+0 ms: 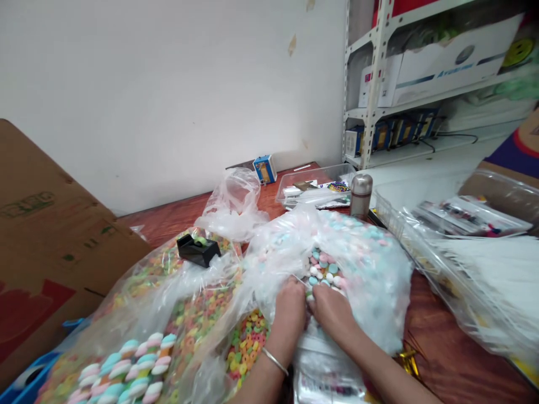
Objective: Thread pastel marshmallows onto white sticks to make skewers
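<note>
My left hand, with a bangle on its wrist, is closed at the mouth of a clear plastic bag of pastel candies. My right hand is closed beside it, thumb side inward. The fingertips of both hands nearly meet, and what they pinch is hidden. Just beyond them, loose pink, blue and white candies show through the bag's opening. To the left lies a large clear bag of colourful ring-shaped candies, its opening near my left forearm. Below my hands are clear-wrapped packets.
A black tape dispenser and rows of stacked pastel candies rest on the ring-candy bag. Behind stand a steel shaker-like container and a clear tray. A plastic bin is at right, a cardboard box at left.
</note>
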Tool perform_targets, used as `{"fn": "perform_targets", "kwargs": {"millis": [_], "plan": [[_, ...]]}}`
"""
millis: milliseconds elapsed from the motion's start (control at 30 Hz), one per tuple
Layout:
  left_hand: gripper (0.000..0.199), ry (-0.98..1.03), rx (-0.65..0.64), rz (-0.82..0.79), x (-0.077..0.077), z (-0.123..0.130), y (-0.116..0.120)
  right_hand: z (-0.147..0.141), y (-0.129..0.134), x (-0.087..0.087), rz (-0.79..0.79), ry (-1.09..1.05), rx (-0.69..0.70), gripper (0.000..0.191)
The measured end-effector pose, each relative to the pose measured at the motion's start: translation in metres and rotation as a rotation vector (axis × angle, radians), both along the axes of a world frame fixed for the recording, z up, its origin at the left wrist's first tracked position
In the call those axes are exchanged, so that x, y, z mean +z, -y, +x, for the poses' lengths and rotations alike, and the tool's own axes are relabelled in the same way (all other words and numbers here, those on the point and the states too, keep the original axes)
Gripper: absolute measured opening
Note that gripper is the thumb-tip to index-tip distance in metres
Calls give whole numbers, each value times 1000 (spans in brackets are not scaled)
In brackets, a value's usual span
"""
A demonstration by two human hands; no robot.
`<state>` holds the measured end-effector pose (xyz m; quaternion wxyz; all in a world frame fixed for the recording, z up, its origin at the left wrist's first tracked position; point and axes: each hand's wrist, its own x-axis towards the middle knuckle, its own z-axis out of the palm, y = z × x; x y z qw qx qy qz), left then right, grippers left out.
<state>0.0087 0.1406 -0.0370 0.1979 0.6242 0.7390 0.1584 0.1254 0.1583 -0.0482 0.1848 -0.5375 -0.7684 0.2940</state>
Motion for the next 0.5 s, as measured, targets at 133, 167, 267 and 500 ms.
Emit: {"fn": "perform_targets", "kwargs": {"millis": [133,167,267,500], "plan": [[19,177,74,118,0,-8,5,7,-1,-3,-3,-78,-3,8],[16,234,96,137,1,-9,8,13,0,0,-8,-118,-3,4],[22,414,145,137,6,-10,20,33,6,14,-57,-270,46,13],[27,1483,243,33,26,10,54,47,30,37,-154,-448,156,24]]}}
